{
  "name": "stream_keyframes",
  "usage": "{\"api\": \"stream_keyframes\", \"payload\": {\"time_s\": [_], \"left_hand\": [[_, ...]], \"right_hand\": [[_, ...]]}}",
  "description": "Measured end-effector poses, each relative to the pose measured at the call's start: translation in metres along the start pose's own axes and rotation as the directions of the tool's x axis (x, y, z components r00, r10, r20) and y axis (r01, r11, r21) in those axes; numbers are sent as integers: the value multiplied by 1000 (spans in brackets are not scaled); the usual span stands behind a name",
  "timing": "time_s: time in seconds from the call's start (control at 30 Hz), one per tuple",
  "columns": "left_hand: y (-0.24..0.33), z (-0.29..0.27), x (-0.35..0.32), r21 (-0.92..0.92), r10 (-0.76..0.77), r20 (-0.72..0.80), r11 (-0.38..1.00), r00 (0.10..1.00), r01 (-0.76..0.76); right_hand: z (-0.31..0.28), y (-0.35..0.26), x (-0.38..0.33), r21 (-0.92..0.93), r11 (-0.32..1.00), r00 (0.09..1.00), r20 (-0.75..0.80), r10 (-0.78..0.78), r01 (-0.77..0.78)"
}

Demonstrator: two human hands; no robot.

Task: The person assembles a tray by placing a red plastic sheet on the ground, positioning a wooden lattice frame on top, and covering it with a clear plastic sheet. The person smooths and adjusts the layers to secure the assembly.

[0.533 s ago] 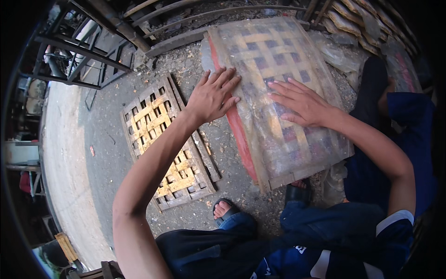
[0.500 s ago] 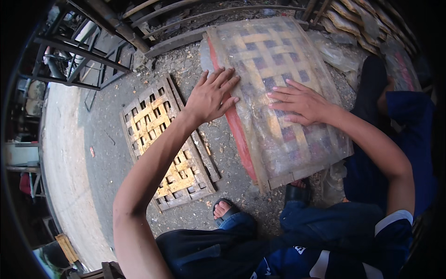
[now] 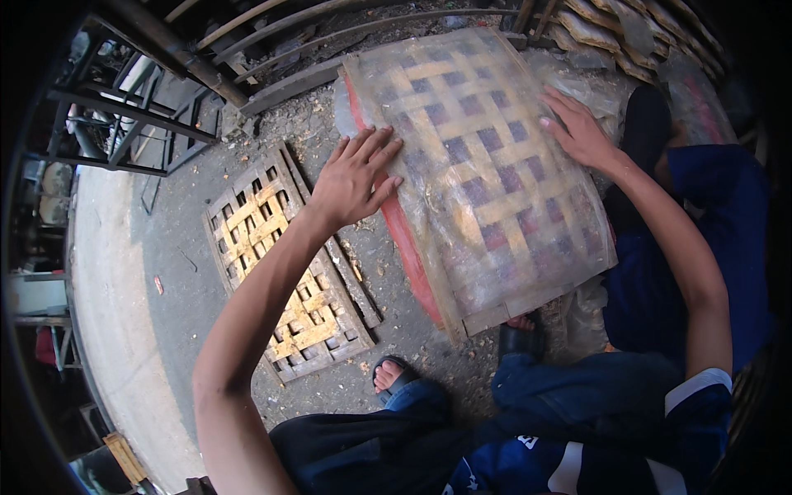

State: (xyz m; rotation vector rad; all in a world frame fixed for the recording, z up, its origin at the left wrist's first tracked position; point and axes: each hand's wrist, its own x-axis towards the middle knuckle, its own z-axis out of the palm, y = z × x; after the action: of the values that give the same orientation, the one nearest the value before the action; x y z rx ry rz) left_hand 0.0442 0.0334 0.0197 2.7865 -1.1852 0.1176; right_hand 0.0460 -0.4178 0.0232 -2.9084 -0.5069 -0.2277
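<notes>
Woven panel (image 3: 487, 181) wrapped in clear plastic, centre-right of frame, on the gritty ground (image 3: 177, 272). Left hand (image 3: 355, 177) spread flat on its left edge; right hand (image 3: 577, 128) spread flat at upper right. Wooden lattice (image 3: 285, 268) lying left.

Both hands, left hand (image 3: 355, 177) and right hand (image 3: 577, 128), lay flat on a plastic-wrapped woven panel (image 3: 487, 173); a wooden lattice (image 3: 285, 264) lay beside it.

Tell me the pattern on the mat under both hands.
Woven mat: checkered basket weave, tan strips over dark squares, seen in the head view.
</notes>
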Motion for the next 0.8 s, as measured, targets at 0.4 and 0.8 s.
{"api": "stream_keyframes", "payload": {"time_s": [0.4,0.8], "left_hand": [[5,-3,8,11,-14,38,1000,999,14],[2,6,6,5,4,-12,1000,1000,-3]], "right_hand": [[7,12,28,-253,950,973,97,211,-181],[2,96,-7,-163,979,985,102,141,-123]]}}
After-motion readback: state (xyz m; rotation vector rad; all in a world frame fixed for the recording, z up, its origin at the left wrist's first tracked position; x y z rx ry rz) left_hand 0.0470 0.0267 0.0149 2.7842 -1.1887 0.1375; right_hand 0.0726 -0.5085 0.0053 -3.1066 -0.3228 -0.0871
